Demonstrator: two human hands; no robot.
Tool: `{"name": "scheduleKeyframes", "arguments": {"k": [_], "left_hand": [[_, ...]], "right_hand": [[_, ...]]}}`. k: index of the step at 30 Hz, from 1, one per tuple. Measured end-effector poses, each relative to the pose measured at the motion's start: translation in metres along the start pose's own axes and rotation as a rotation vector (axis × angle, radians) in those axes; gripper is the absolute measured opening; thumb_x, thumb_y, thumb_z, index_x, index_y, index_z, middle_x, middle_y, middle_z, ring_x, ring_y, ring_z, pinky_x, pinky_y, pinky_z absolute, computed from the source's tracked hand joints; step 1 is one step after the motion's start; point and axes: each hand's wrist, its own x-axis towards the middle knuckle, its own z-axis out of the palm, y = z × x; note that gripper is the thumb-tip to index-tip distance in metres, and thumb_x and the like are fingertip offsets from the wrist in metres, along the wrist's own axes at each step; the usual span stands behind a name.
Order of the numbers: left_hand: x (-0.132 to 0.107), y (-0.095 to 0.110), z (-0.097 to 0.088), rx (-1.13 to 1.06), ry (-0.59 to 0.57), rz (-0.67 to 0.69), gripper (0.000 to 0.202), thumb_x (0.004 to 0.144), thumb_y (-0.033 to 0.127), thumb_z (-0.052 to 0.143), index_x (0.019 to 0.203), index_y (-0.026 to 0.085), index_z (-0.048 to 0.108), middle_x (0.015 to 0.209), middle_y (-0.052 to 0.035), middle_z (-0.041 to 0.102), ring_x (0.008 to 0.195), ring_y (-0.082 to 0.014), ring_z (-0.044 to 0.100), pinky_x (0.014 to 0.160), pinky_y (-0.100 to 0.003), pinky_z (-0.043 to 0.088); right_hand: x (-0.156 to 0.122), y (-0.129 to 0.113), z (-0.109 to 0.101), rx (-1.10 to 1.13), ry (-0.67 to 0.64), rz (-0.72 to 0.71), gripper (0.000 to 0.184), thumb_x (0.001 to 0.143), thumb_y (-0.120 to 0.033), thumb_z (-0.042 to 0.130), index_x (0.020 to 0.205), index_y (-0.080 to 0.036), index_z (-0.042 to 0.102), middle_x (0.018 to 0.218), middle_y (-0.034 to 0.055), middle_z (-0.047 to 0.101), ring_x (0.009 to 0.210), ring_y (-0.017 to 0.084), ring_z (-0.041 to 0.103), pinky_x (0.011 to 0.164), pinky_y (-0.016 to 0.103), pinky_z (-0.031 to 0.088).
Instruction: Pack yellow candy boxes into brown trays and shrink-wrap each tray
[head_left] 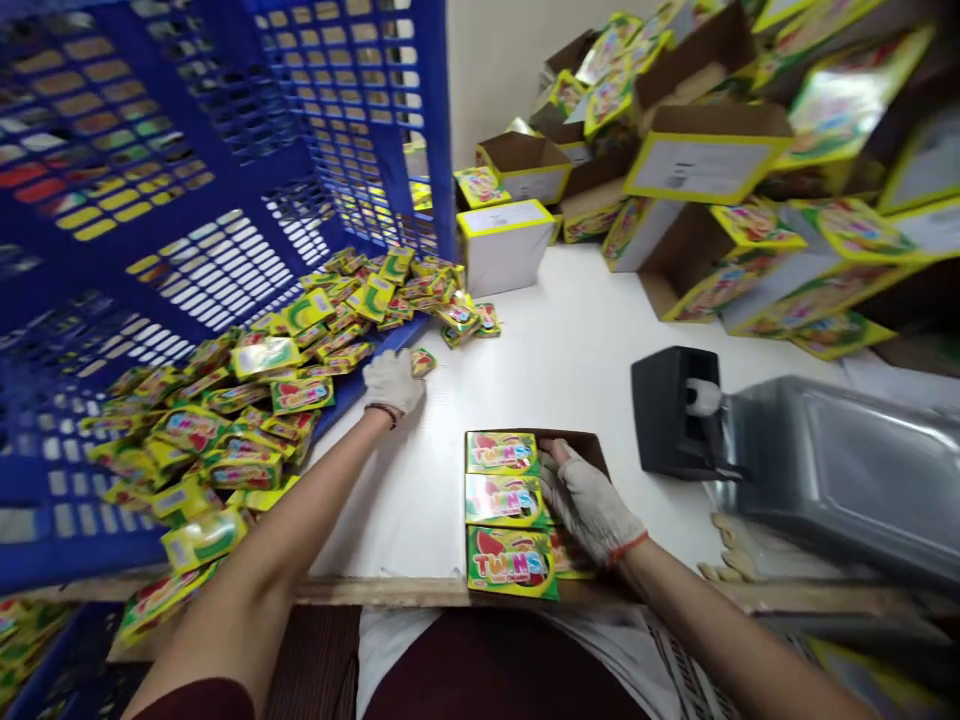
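My left hand [395, 382], in a white knitted glove, is on the table beside the blue crate's front edge. Its fingers are curled against a small yellow-green candy pack [423, 362]. In front of me is an open cardboard box [577, 440] with "Twins" candy packs [504, 500] standing in a column along its left side. My right hand [589, 500], gloved too, reaches into the box's right part. Its fingers are bent against the right edges of the upper packs, and the fingertips are partly hidden. Another pack lies lower, beneath the hand.
A large blue crate [420, 100] tipped toward me spills a heap of candy packs [262, 400] at left. Empty display boxes [709, 150] are piled at the back right. A black tape dispenser [675, 410] and a grey metal scoop-like container [847, 470] stand at right on the white table [570, 330].
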Motion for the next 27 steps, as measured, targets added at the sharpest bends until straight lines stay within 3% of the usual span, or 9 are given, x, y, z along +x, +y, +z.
{"name": "scheduleKeyframes", "arguments": {"k": [3, 7, 9, 11, 14, 16, 20, 22, 27], "left_hand": [[-0.003, -0.007, 0.0, -0.008, -0.054, -0.035, 0.049, 0.082, 0.045, 0.064, 0.123, 0.017, 0.06, 0.119, -0.0214, 0.064, 0.111, -0.0407, 0.061, 0.089, -0.048, 0.047], [-0.01, -0.014, -0.005, -0.287, -0.011, -0.169, 0.051, 0.081, 0.053, 0.062, 0.12, 0.021, 0.061, 0.113, -0.0141, 0.069, 0.105, -0.036, 0.064, 0.086, -0.044, 0.049], [-0.02, -0.008, -0.016, -0.514, 0.067, -0.117, 0.051, 0.081, 0.057, 0.058, 0.116, 0.02, 0.062, 0.109, -0.0118, 0.069, 0.101, -0.0318, 0.064, 0.085, -0.041, 0.05], [-0.036, 0.007, -0.031, -0.761, 0.052, 0.029, 0.054, 0.081, 0.062, 0.055, 0.11, 0.018, 0.064, 0.102, -0.0093, 0.069, 0.096, -0.0275, 0.063, 0.083, -0.037, 0.05], [-0.07, 0.043, -0.056, -1.06, -0.191, 0.216, 0.056, 0.082, 0.064, 0.058, 0.109, 0.016, 0.065, 0.095, -0.0062, 0.068, 0.09, -0.0228, 0.062, 0.079, -0.032, 0.049], [-0.091, 0.067, -0.068, -1.129, -0.382, 0.327, 0.051, 0.085, 0.059, 0.059, 0.111, 0.016, 0.066, 0.099, -0.0071, 0.069, 0.092, -0.0224, 0.062, 0.081, -0.031, 0.049], [-0.113, 0.095, -0.07, -1.147, -0.567, 0.426, 0.046, 0.089, 0.057, 0.058, 0.107, 0.016, 0.069, 0.099, -0.0079, 0.072, 0.09, -0.0228, 0.062, 0.082, -0.033, 0.051], [-0.116, 0.1, -0.063, -1.175, -0.574, 0.366, 0.047, 0.088, 0.06, 0.059, 0.1, 0.016, 0.071, 0.09, -0.0067, 0.072, 0.083, -0.0217, 0.063, 0.079, -0.033, 0.051], [-0.12, 0.111, -0.049, -1.364, -0.768, 0.194, 0.058, 0.09, 0.067, 0.053, 0.102, 0.014, 0.073, 0.075, -0.0062, 0.072, 0.076, -0.0235, 0.067, 0.071, -0.034, 0.053]], "right_hand": [[0.0, -0.013, -0.023, 0.073, 0.016, 0.065, 0.043, 0.073, -0.055, 0.073, 0.1, -0.025, 0.06, 0.101, 0.0077, 0.073, 0.087, 0.019, 0.069, 0.082, 0.032, 0.059], [-0.008, -0.033, -0.051, 0.005, -0.021, -0.075, 0.042, 0.07, -0.047, 0.078, 0.099, -0.021, 0.064, 0.103, 0.0083, 0.073, 0.092, 0.018, 0.069, 0.085, 0.031, 0.056], [-0.011, -0.041, -0.058, -0.079, -0.016, -0.175, 0.038, 0.073, -0.047, 0.074, 0.099, -0.019, 0.064, 0.103, 0.0084, 0.072, 0.092, 0.019, 0.069, 0.08, 0.031, 0.056], [-0.014, -0.049, -0.062, -0.183, 0.008, -0.268, 0.034, 0.079, -0.046, 0.067, 0.1, -0.019, 0.064, 0.099, 0.0077, 0.071, 0.084, 0.018, 0.069, 0.072, 0.03, 0.054], [-0.018, -0.062, -0.061, -0.39, 0.041, -0.416, 0.034, 0.086, -0.042, 0.058, 0.108, -0.017, 0.065, 0.084, 0.0039, 0.068, 0.069, 0.015, 0.063, 0.065, 0.03, 0.051], [-0.022, -0.071, -0.059, -0.502, 0.035, -0.538, 0.041, 0.087, -0.04, 0.058, 0.119, -0.015, 0.065, 0.081, 0.0026, 0.067, 0.064, 0.014, 0.057, 0.065, 0.03, 0.051], [-0.026, -0.083, -0.059, -0.58, -0.033, -0.741, 0.041, 0.084, -0.031, 0.061, 0.123, -0.018, 0.065, 0.108, 0.008, 0.071, 0.088, 0.018, 0.064, 0.085, 0.036, 0.054], [-0.026, -0.084, -0.062, -0.579, -0.053, -0.735, 0.034, 0.084, -0.028, 0.061, 0.116, -0.019, 0.066, 0.108, 0.0072, 0.071, 0.097, 0.02, 0.065, 0.091, 0.037, 0.053], [-0.028, -0.08, -0.071, -0.34, -0.094, -0.463, 0.038, 0.087, -0.048, 0.06, 0.111, -0.019, 0.059, 0.087, 0.0024, 0.067, 0.068, 0.013, 0.059, 0.059, 0.025, 0.052]]}}
